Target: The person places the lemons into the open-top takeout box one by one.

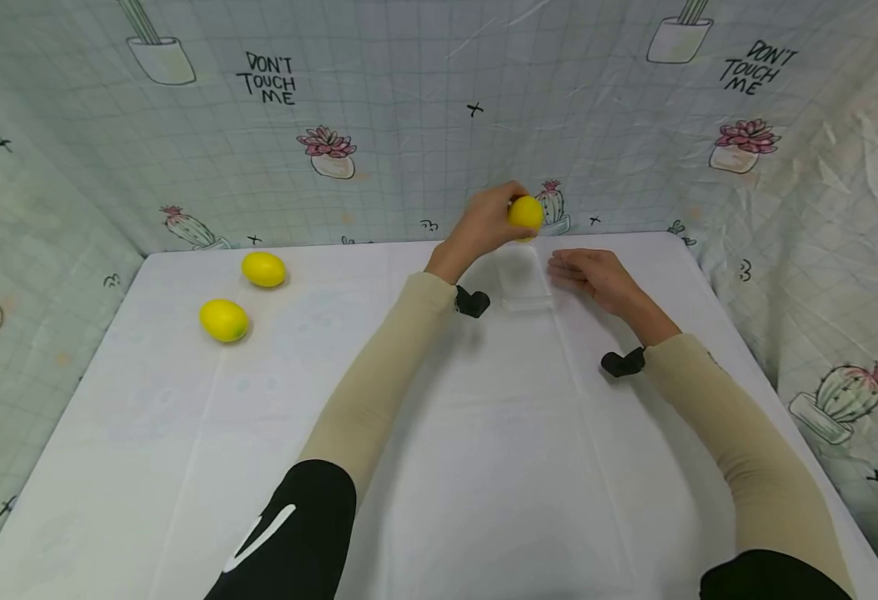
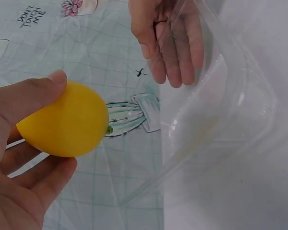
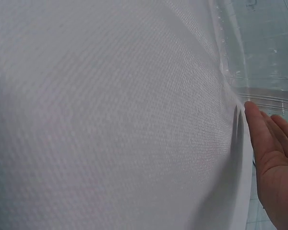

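Observation:
A yellow lemon (image 1: 525, 213) is held between the thumb and fingers of my left hand (image 1: 484, 223), above the far end of a clear plastic container (image 1: 523, 279). The left wrist view shows the lemon (image 2: 69, 120) close up, its green tip facing the container (image 2: 221, 120). Beside the container's right side is my right hand (image 1: 594, 277), its fingers straight and pointing at the container wall. In the right wrist view that hand (image 3: 276, 163) stands edge-on by the container; whether its fingertips touch the wall I cannot tell.
Two more lemons lie at the table's far left, one (image 1: 263, 269) nearer the back edge and the other (image 1: 224, 320) a little closer. A white cloth covers the table (image 1: 469, 467). A printed curtain (image 1: 408, 108) hangs behind the table and along both sides.

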`<action>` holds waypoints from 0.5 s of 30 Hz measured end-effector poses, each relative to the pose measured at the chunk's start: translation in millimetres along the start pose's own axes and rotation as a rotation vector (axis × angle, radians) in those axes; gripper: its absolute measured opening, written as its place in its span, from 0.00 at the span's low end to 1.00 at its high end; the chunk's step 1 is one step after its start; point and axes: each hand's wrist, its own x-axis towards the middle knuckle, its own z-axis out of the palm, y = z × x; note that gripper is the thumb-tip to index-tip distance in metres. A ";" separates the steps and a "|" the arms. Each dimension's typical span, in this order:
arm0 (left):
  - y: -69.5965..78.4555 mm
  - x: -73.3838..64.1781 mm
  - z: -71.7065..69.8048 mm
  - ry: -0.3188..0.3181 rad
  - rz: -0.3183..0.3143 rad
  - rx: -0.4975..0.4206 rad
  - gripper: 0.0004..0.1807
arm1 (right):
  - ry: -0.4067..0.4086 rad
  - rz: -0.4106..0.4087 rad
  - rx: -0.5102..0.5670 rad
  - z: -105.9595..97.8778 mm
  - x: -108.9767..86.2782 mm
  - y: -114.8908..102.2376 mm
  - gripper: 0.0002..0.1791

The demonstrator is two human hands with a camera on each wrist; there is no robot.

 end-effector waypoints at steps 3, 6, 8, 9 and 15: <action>1.7 11.1 2.2 -0.024 -0.022 0.030 0.31 | 0.003 -0.005 -0.001 -0.1 0.2 -0.8 0.31; 3.0 21.1 6.6 -0.063 -0.052 0.058 0.30 | 0.006 -0.005 -0.015 0.3 -0.9 -1.9 0.31; 3.4 27.3 10.8 -0.092 -0.069 0.085 0.30 | 0.007 0.001 -0.019 0.6 -1.9 -2.7 0.30; 3.6 29.9 13.0 -0.106 -0.079 0.095 0.29 | 0.002 0.002 -0.019 0.8 -2.5 -3.3 0.30; 5.1 38.8 21.6 -0.134 -0.105 0.123 0.29 | -0.012 -0.002 -0.008 2.6 -4.1 -6.5 0.29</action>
